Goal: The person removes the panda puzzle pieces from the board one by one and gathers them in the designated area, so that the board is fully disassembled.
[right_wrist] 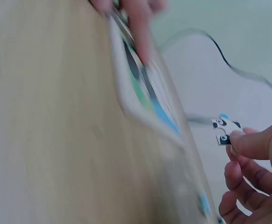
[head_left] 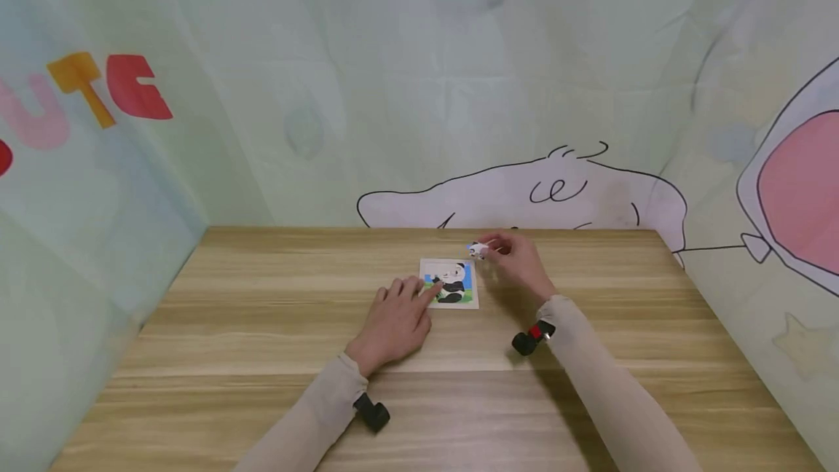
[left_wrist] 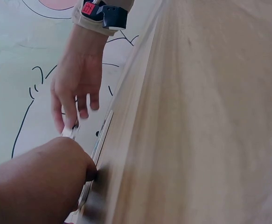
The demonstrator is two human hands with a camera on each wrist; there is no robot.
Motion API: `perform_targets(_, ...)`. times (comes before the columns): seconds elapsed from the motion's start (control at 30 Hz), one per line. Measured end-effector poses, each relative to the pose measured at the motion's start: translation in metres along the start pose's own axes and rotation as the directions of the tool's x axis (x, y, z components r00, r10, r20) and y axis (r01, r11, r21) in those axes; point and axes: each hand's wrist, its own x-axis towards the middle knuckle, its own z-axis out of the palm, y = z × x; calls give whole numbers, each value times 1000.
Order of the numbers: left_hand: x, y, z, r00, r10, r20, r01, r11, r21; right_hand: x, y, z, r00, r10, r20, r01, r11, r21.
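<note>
White card-like stock with black patches and a blue tab makes up the small puzzle piece [right_wrist: 226,129], pinched between thumb and fingertip of the right hand [head_left: 518,257]. That grip is firmly on the piece, holding it in the air just beyond the upper right corner of the panda puzzle [head_left: 464,290], apart from it. Only the right wrist view makes out two printed eyes on the piece (from the head it is a pale fleck with a bit of blue), and it also shows the remaining fingers loosely bent beneath. From the left wrist, the piece is mostly hidden behind the nearer knuckles.

Lying flat on the tabletop [head_left: 262,341], the panda puzzle shows its picture and pale frame clearly to the head camera; the left wrist sees it as a thin edge, and the right wrist catches it blurred. The left hand [head_left: 393,326] has a released grip, its index finger extended onto the picture.

Farther out, each light sleeve [head_left: 295,414] ends beside a black wrist device [head_left: 372,414], the right one bearing red. Behind stands a pale green backdrop [head_left: 393,79] with line drawings; its coloured letters [head_left: 81,86] appear in the head view alone.
</note>
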Motion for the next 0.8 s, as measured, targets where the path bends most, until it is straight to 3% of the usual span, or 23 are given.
perform_targets(0.2,2,-2,3,1000,5,-11,-5,1000,-8,4,38,-59,998,61,-31,-64,995,-78)
perform_targets(0.33,2,-6,9,1000,6,-18,-7,1000,-31,9,64,-83,997,81,-6,-81,983,-163)
perform_targets(0.5,2,-8,12,1000,8,-13,-9,999,-37,14,82,-96,998,61,-25,-65,965,-254)
perform_targets(0.8,2,-9,12,1000,7,-6,-8,999,-37,21,90,-94,998,-2,-65,-18,956,-292)
